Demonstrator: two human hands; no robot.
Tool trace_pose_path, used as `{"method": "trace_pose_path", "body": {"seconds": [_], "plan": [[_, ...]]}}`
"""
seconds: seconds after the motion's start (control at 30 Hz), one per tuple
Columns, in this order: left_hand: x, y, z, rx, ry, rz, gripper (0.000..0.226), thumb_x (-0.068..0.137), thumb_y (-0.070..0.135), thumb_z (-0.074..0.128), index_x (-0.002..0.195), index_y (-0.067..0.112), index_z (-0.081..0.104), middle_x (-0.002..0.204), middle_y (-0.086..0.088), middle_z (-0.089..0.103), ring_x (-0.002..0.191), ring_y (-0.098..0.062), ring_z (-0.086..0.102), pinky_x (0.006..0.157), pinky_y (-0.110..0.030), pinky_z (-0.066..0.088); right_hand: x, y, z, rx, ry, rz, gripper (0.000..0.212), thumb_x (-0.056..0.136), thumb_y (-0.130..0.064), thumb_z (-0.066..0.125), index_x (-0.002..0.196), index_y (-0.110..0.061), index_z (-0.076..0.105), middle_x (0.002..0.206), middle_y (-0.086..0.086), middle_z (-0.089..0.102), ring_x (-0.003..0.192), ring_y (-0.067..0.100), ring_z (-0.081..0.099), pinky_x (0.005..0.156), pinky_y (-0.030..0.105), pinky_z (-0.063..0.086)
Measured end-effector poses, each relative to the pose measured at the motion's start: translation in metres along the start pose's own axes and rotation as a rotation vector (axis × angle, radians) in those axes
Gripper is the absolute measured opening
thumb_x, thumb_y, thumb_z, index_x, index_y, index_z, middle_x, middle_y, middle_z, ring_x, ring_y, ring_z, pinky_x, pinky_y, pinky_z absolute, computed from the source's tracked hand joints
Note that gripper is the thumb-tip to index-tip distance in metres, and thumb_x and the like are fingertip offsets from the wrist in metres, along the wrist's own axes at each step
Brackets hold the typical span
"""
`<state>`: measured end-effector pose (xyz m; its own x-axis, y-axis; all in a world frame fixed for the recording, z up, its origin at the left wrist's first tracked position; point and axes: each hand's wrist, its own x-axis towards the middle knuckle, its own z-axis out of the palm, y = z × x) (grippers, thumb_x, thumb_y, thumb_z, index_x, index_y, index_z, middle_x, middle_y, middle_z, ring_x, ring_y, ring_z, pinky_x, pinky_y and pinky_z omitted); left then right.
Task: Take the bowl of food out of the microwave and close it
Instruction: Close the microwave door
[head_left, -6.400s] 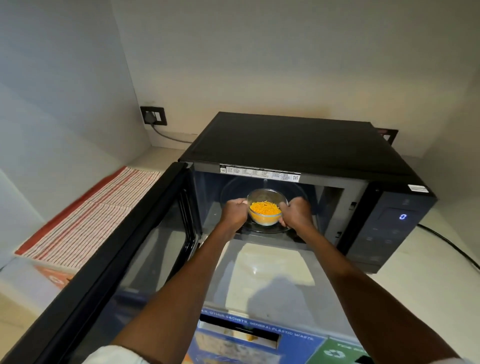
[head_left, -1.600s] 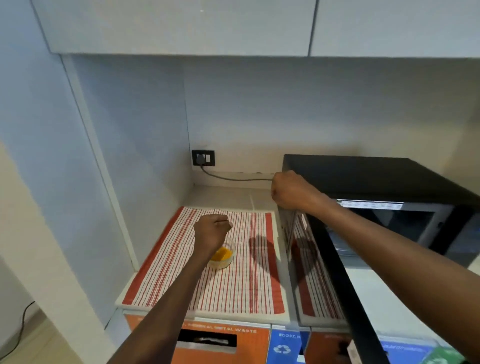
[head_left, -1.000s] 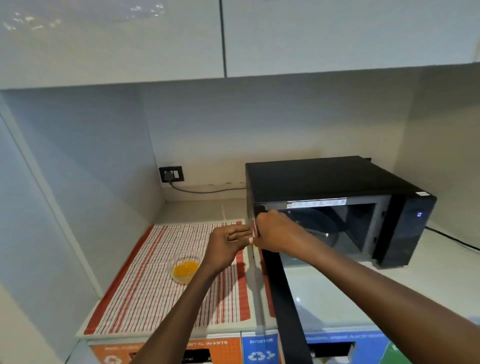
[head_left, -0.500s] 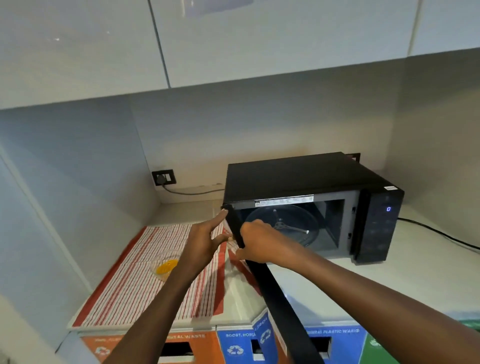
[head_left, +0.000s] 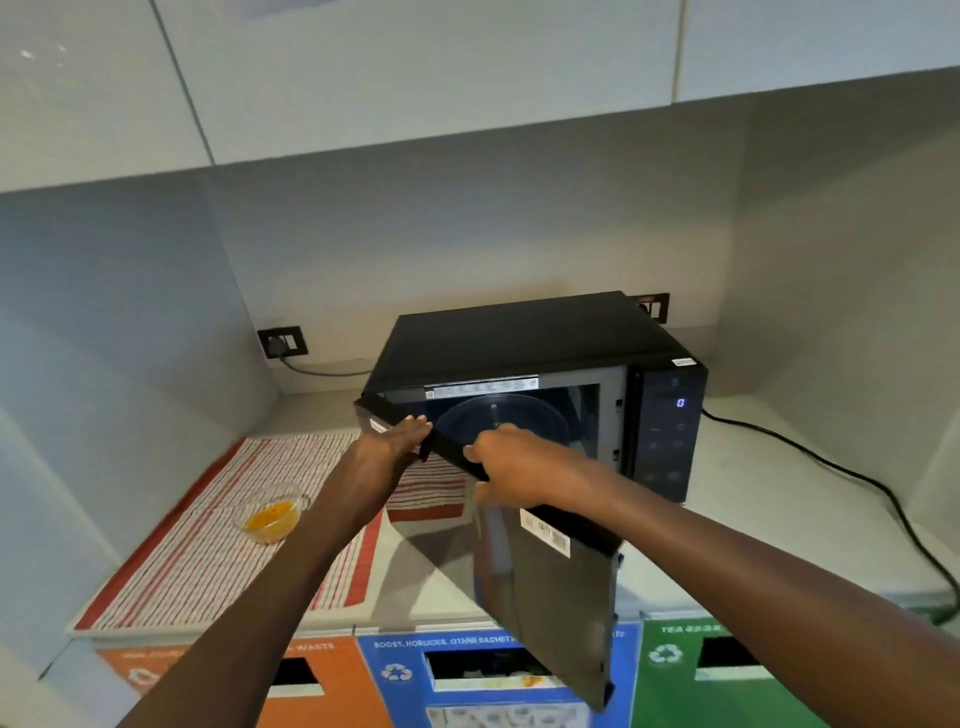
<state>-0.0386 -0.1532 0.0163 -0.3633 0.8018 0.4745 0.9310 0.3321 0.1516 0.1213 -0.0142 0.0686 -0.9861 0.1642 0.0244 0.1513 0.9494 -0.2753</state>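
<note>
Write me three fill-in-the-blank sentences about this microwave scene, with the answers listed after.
1. The glass bowl of orange food sits on the red-and-white ____ cloth.
2. The microwave door is still ____.
3. The left hand and right hand both touch the door's ____ edge.

Answers: striped; open; top

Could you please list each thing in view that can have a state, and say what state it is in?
microwave door: partly open, swung out
microwave: cavity empty, display lit
bowl: on the striped mat, holding orange food
left hand: flat against the door's top edge
right hand: gripping the door's top edge
wall socket: plug in
</note>
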Motion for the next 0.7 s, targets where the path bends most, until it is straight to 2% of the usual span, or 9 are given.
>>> {"method": "trace_pose_path", "body": {"seconds": [0.1, 0.17, 0.23, 0.3, 0.37, 0.53, 0.63, 0.7], "plan": [[0.01, 0.013, 0.01, 0.065, -0.021, -0.042, 0.055, 0.09, 0.006, 0.063, 0.142, 0.022, 0.05, 0.15, -0.002, 0.046, 0.139, -0.018, 0.045, 0.115, -0.034, 0.035, -0.013, 0.024, -0.003, 0.011, 0.027, 0.016, 0.031, 0.086, -0.013, 0.058, 0.117, -0.011, 0.061, 0.084, 0.001, 0.054, 0.062, 0.012, 0.053, 0.047, 0.025, 0.042], [0.02, 0.022, 0.017, 0.077, -0.037, -0.014, 0.059, 0.09, 0.003, 0.061, 0.145, 0.02, 0.045, 0.154, 0.0, 0.04, 0.143, -0.016, 0.038, 0.117, -0.029, 0.027, -0.021, 0.041, -0.005, -0.001, 0.043, 0.019, 0.037, 0.088, -0.01, 0.055, 0.125, -0.01, 0.057, 0.102, 0.012, 0.061, 0.075, 0.019, 0.06, 0.061, 0.032, 0.052], [0.028, 0.03, 0.023, 0.087, -0.064, 0.008, 0.06, 0.092, 0.004, 0.058, 0.147, 0.021, 0.04, 0.156, 0.002, 0.035, 0.146, -0.015, 0.032, 0.118, -0.027, 0.022, -0.025, 0.059, -0.007, -0.015, 0.066, 0.022, 0.043, 0.09, -0.008, 0.053, 0.133, -0.011, 0.052, 0.111, 0.016, 0.062, 0.073, 0.015, 0.058, 0.064, 0.031, 0.049], [0.038, 0.036, 0.028, 0.1, -0.1, 0.013, 0.058, 0.095, 0.01, 0.054, 0.149, 0.021, 0.037, 0.158, 0.003, 0.032, 0.147, -0.016, 0.028, 0.118, -0.03, 0.024, -0.029, 0.077, -0.009, -0.018, 0.089, 0.031, 0.046, 0.091, -0.009, 0.053, 0.137, -0.012, 0.048, 0.116, 0.016, 0.061, 0.071, 0.013, 0.054, 0.068, 0.029, 0.047], [0.048, 0.04, 0.032, 0.112, -0.115, 0.002, 0.055, 0.097, 0.014, 0.053, 0.149, 0.021, 0.037, 0.158, 0.003, 0.033, 0.147, -0.017, 0.03, 0.117, -0.031, 0.027, -0.033, 0.093, -0.009, -0.012, 0.121, 0.052, 0.047, 0.092, -0.01, 0.055, 0.138, -0.012, 0.047, 0.114, 0.015, 0.062, 0.069, 0.011, 0.053, 0.068, 0.029, 0.045], [0.066, 0.046, 0.041, 0.158, -0.143, -0.058, 0.053, 0.099, 0.019, 0.049, 0.15, 0.018, 0.036, 0.157, -0.002, 0.035, 0.146, -0.019, 0.033, 0.116, -0.034, 0.03, -0.042, 0.13, -0.009, -0.126, 0.196, 0.14, 0.043, 0.089, -0.014, 0.062, 0.131, -0.012, 0.051, 0.106, 0.014, 0.064, 0.085, 0.022, 0.063, 0.069, 0.032, 0.053], [0.076, 0.053, 0.048, 0.2, -0.155, -0.123, 0.055, 0.098, 0.017, 0.05, 0.151, 0.018, 0.033, 0.159, -0.001, 0.033, 0.146, -0.021, 0.033, 0.115, -0.04, 0.036, -0.041, 0.148, -0.012, -0.195, 0.235, 0.246, 0.036, 0.088, -0.015, 0.064, 0.123, -0.01, 0.055, 0.104, 0.014, 0.064, 0.082, 0.022, 0.062, 0.065, 0.028, 0.047], [0.08, 0.057, 0.052, 0.234, -0.152, -0.153, 0.058, 0.097, 0.011, 0.052, 0.151, 0.018, 0.031, 0.159, -0.002, 0.033, 0.144, -0.023, 0.038, 0.112, -0.042, 0.041, -0.041, 0.158, -0.013, -0.239, 0.255, 0.308, 0.034, 0.087, -0.018, 0.066, 0.118, -0.006, 0.058, 0.107, 0.016, 0.064, 0.088, 0.025, 0.065, 0.069, 0.029, 0.048]]}}
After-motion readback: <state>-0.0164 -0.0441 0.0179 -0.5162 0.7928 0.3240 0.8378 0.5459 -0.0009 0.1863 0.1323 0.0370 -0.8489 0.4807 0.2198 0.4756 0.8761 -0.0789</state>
